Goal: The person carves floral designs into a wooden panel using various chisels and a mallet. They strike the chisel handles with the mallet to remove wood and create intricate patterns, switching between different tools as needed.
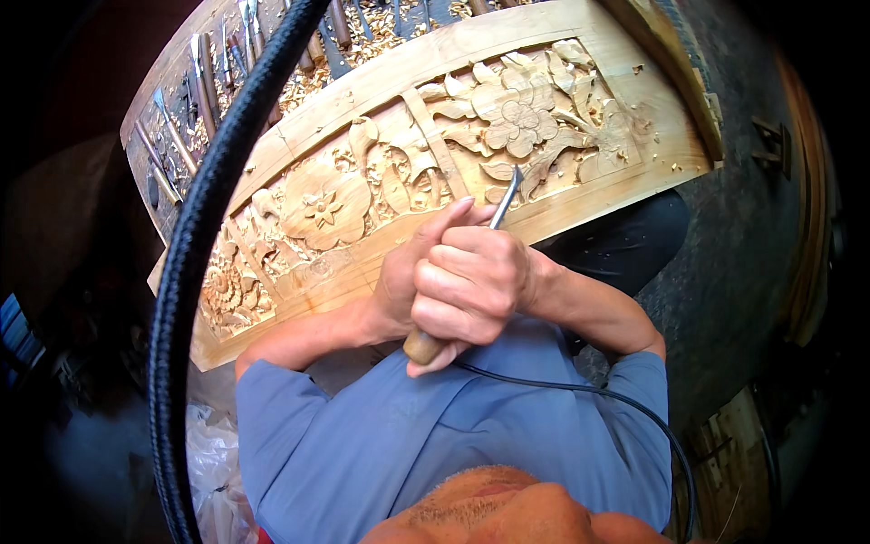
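Observation:
My right hand [473, 283] is wrapped round the wooden handle of a carving gouge [506, 201], whose butt end shows below the fist. Behind it and partly covered, my left hand [401, 274] closes on the tool near its metal shank, with thumb and fingertips by the steel. The bent blade tip points away from me, over the carved leaves beside a flower on a pale wooden panel [349, 257]. Whether the tip touches the wood, I cannot tell. Flowers, leaves and dividing bars stand in relief in the panel's sunken fields. Pencil lines mark the right end.
Several chisels and gouges [207, 86] lie among wood shavings [313, 89] on the bench beyond the panel. A thick black braided cable [195, 236] crosses the left side. A thin black cord [562, 385] runs over my shirt. A clear plastic bag [216, 467] sits lower left.

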